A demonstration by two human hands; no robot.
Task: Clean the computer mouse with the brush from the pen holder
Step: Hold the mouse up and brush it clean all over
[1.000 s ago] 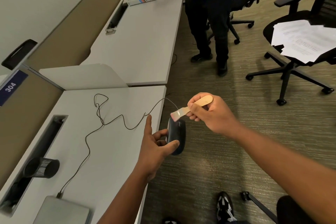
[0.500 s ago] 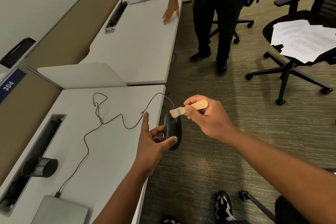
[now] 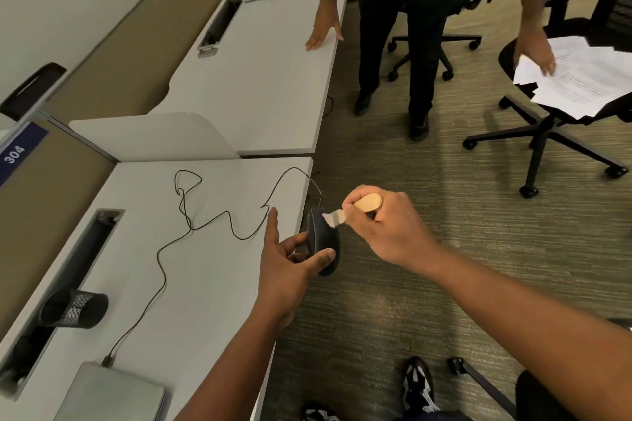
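Two hands work on a dark computer mouse point(image 3: 323, 243) held in the air just past the desk point(image 3: 205, 267) edge.

The left hand point(image 3: 287, 270) holds the mouse on its side, thumb pressed on the near end and curled fingers behind it, with the index finger pointing straight out. The mouse is black and smooth, and its thin black cable point(image 3: 191, 225) loops back across the white desk to a grey laptop point(image 3: 113, 393). The right hand point(image 3: 386, 225) has its fingers clamped around the pale wooden handle of a small brush point(image 3: 355, 208), whose light bristles touch the mouse's upper end. A black mesh pen holder point(image 3: 73, 308) lies tipped on its side by the desk's cable slot.
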